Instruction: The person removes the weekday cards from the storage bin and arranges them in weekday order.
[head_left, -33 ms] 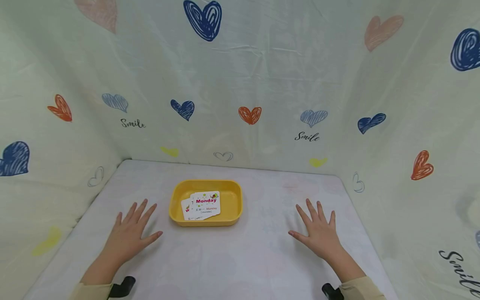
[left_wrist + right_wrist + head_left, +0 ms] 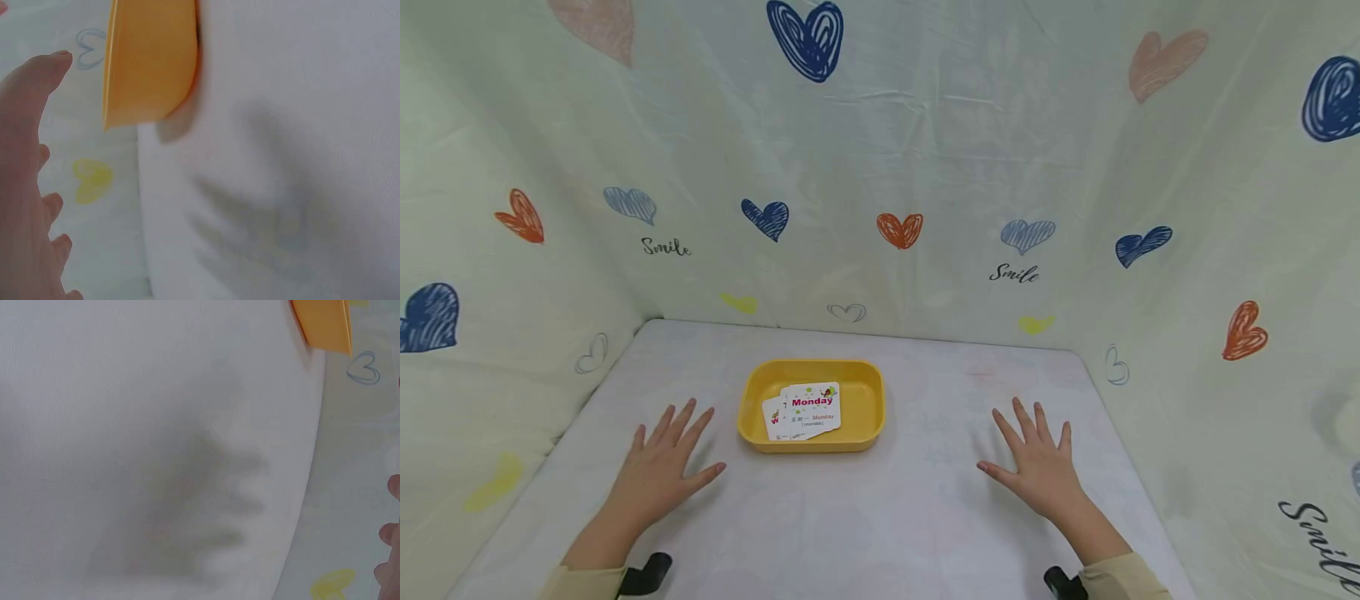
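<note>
Holding nothing, the left hand (image 2: pixel 658 471) and right hand (image 2: pixel 1043 472) have spread fingers above the desk (image 2: pixel 865 533). Weekday flashcards (image 2: pixel 812 412) overlap in the left half of the yellow tray (image 2: pixel 862 404), near the desk's far edge; this overlap could make two lift together.

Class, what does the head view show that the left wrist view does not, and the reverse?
Only head: overlapping white rectangular cards, the top one reading "Monday", and the bare right hand.
Only left wrist: the yellow, rounded, plastic-looking tray in profile, and a grey finger-shaped shadow.
Both: that tray, the bare left hand, white tabletop and pale heart-printed sheet.
</note>
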Demonstrator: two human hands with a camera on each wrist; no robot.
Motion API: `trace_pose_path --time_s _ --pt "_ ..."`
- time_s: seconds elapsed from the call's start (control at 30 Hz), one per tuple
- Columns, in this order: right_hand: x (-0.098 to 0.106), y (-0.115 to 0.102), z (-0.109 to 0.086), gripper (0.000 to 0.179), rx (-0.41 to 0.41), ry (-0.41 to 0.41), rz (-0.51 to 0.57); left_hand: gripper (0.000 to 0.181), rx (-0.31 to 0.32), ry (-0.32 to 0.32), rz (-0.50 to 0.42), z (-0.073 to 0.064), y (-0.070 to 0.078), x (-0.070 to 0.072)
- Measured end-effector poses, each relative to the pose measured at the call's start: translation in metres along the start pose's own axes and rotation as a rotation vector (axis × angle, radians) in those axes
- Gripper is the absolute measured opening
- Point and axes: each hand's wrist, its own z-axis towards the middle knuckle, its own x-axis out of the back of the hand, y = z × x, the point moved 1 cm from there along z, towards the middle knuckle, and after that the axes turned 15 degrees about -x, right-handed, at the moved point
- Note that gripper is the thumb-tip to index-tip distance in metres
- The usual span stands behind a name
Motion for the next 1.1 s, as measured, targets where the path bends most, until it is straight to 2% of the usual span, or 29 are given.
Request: trace_pose_path --time_s 0.67,1.1 --pt "0.0 0.004 0.001 0.087 0.01 0.002 -0.009 0.087 -0.006 0.031 0.009 0.003 -0.002 -0.003" --pt "0.0 0.006 0.001 0.087 0.018 -0.01 -0.01 0.087 -0.004 0.025 0.062 0.008 -0.012 0.009"
